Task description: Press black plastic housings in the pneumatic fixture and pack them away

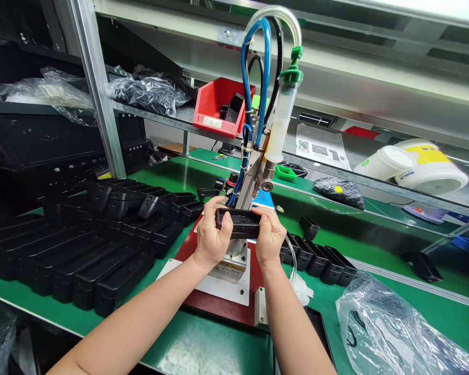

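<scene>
A small black plastic housing [239, 223] is held level in front of me, just under the nozzle of a glue dispenser [264, 172]. My left hand [211, 237] grips its left end with thumb on the front face. My right hand [269, 235] pinches its right end. The dispenser carries a white syringe [281, 122] with a green cap, fed by blue and black hoses [254, 67]. It stands on a red and white base plate [226, 284] on the green bench [203, 344].
Rows of black housings [89, 260] fill the bench at left, and a shorter row [316, 258] lies at right. A clear plastic bag [391, 328] sits at front right. A red bin [219, 107] and white tubs [418, 164] rest on the shelf behind.
</scene>
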`<state>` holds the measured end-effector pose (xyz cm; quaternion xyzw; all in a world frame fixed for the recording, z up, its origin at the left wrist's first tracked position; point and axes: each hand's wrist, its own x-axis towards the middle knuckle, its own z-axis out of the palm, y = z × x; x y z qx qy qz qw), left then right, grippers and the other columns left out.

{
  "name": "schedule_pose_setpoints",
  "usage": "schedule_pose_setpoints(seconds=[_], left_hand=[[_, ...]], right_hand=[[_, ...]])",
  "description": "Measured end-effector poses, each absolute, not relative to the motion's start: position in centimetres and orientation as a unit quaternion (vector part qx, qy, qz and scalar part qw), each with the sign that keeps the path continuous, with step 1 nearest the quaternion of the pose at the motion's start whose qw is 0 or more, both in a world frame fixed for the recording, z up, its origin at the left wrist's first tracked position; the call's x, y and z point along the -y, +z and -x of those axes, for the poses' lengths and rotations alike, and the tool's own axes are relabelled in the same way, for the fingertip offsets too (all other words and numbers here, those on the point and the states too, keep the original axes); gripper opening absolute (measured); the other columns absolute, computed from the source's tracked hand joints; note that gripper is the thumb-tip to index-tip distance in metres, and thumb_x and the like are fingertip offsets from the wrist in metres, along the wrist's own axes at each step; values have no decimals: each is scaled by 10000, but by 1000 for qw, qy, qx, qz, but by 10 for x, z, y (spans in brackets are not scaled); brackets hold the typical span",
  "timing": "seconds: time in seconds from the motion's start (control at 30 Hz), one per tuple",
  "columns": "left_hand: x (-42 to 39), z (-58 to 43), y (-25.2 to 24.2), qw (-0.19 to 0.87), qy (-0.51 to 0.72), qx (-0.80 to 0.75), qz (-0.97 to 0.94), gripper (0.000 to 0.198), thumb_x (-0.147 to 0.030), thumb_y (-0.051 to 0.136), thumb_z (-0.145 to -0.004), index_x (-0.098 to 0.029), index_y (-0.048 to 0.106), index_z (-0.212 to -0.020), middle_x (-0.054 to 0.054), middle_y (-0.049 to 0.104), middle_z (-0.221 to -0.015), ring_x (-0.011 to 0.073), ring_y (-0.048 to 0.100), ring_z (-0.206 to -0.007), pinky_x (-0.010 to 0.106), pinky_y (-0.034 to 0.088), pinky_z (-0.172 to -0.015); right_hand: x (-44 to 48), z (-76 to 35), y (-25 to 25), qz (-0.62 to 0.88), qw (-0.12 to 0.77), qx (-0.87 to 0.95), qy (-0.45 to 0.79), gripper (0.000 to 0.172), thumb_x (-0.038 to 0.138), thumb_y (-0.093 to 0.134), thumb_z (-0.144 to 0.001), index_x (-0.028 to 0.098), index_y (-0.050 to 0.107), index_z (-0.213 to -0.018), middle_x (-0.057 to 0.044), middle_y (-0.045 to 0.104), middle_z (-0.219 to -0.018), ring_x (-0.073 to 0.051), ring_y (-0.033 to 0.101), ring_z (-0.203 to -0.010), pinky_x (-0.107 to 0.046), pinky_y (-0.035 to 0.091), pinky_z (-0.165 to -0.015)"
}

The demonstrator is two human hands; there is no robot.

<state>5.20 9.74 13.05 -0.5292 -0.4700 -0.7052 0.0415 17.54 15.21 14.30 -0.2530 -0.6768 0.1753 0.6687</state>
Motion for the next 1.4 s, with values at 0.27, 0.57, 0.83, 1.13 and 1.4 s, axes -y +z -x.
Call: schedule_pose_setpoints(seconds=[0.27,0.57,0.83,1.13,1.4], left_hand=[[-94,-53,132,4,-682,519,514,287,-416,425,-917,-182,553,-1022,58,664,-897,183,639,-818,285,483,-707],[-96,-54,129,20,-688,520,506,302,-439,433,-898,-184,555,-1003,49,655,-849,171,624,-738,276,468,-672],[-90,-39,145,-102,-669,491,548,218,-341,463,-871,-183,572,-975,45,651,-901,176,617,-818,285,473,-720],[-97,-43,142,-24,-700,412,583,283,-228,373,-905,-165,648,-928,64,648,-911,186,600,-883,319,469,-805],[-99,-44,137,-26,-704,422,570,320,-256,350,-924,-176,660,-935,63,639,-927,178,601,-880,298,460,-788]], right_hand=[[-150,-178,149,272,645,690,186,291,296,456,-905,208,726,-839,-44,697,-880,-193,633,-876,-354,487,-837],[-154,-174,149,290,651,683,161,311,310,460,-901,207,732,-792,-38,709,-831,-199,645,-844,-364,486,-839],[-144,-192,176,334,489,796,122,277,310,481,-876,224,743,-896,-51,736,-945,-218,662,-913,-368,486,-845],[-143,-185,171,329,489,805,67,339,274,400,-910,211,733,-919,-52,725,-943,-191,660,-909,-328,487,-836],[-147,-185,167,310,522,790,87,339,325,418,-937,189,726,-895,-52,719,-890,-178,649,-865,-316,473,-819]])
